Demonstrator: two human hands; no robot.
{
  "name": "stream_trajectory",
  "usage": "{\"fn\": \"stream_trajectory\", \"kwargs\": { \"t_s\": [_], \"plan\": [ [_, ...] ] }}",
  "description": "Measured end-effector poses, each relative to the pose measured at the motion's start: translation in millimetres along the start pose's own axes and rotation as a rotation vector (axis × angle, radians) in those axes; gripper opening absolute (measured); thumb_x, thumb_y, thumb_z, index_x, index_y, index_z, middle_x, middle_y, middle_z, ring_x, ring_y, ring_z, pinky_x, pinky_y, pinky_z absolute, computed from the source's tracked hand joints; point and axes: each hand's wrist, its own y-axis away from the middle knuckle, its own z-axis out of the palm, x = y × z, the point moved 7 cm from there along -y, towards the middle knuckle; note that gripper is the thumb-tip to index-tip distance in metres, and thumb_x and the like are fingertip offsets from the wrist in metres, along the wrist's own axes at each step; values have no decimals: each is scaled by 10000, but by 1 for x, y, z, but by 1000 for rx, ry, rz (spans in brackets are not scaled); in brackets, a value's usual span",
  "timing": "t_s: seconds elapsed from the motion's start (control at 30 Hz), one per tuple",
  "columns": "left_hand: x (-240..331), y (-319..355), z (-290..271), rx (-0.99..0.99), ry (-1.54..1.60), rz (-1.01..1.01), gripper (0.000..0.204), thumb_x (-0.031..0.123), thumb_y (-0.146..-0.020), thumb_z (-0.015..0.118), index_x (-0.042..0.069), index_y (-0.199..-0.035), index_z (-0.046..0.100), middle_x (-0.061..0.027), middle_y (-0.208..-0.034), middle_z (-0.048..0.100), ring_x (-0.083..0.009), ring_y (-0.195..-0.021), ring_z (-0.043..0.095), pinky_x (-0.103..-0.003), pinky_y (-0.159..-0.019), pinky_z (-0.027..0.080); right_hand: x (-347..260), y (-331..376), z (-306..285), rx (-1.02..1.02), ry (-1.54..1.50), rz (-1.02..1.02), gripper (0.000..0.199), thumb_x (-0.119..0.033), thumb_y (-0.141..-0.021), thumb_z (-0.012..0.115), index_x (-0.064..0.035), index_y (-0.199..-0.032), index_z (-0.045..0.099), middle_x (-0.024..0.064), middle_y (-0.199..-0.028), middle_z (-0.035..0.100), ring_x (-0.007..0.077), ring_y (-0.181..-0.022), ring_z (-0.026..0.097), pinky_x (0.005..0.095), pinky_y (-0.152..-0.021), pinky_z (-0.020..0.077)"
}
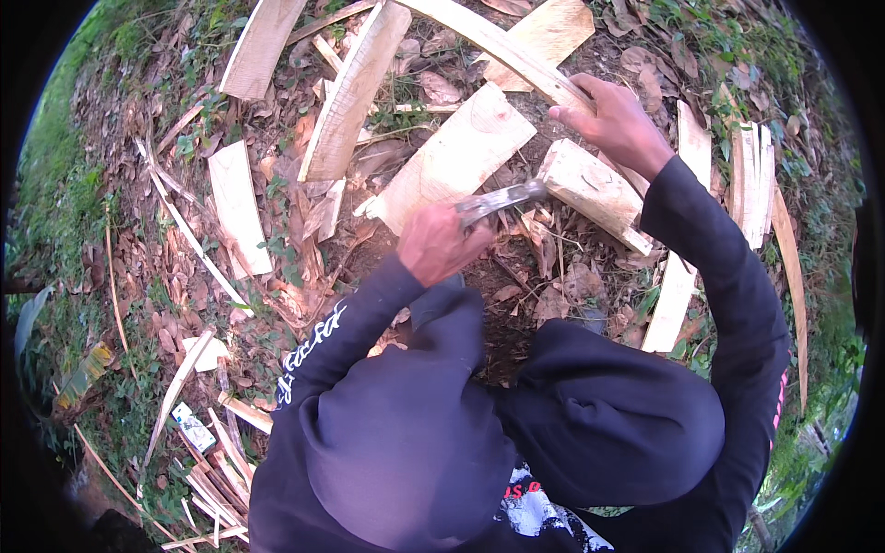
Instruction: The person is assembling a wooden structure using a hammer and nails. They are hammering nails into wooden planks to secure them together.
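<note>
My left hand (438,244) is closed around a short, shiny metal tool (502,200), whose kind I cannot make out. Its far end reaches the left end of a thick wooden block (595,195), though contact is unclear. My right hand (622,127) grips a long pale wooden plank (502,48) that runs up and left to the top edge. The plank's lower part is partly hidden by that hand and sleeve. Between my hands and a little farther off, a broad flat board (452,157) lies on the ground.
Other boards surround me: an upright-looking one (355,92), a short one (240,207) at left, and split pieces (751,180) at right. Thin wood strips (217,484) are heaped at lower left beside a small white-and-blue packet (193,427). Dry leaves and green plants cover the ground.
</note>
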Motion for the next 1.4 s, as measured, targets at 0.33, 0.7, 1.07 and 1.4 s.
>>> {"fn": "stream_trajectory", "kwargs": {
  "t_s": [0.33, 0.7, 1.07, 1.4],
  "plan": [
    [-179, 142, -87, 61, -424, -459, 288, 328, -895, 694, 40, -895, 687, -220, -661, 651, -408, -639, 670, -507, -618, 529, 20, 5, 18, -69, -63, 67, 527, -245, -884, 746, 47, -1287, 571, 311, -1125, 681, 422, -1095, 670, 445, -957, 500],
    [-77, 63, -67, 337, -87, -478, 282, 333, -893, 750, 63, -948, 692, -164, -570, 565, -341, -528, 597, -462, -530, 441, 70, 0, 30, -57, -487, 37, 413, -235, -907, 716, 12, -1212, 588, 99, -1100, 676, 165, -1036, 643, 312, -958, 502],
    [-169, -7, 6, 73, -304, -631, 669, 557, -848, 705, 58, -1290, 645, -292, -1057, 711, -459, -1040, 675, -533, -932, 521, 49, 2, 8, 31, -379, 13, 420, -272, -928, 710, -26, -1247, 591, 167, -1186, 685, 246, -1095, 662, 368, -972, 509],
    [-149, -3, 1, 216, -222, -446, 701, 516, -792, 809, 74, -1302, 617, -283, -967, 716, -442, -923, 705, -514, -802, 564, 76, 19, 52, 95, -446, 89, 364, -163, -915, 651, -26, -1247, 591, 154, -1161, 676, 237, -1079, 653, 366, -963, 513]
  ]
}}
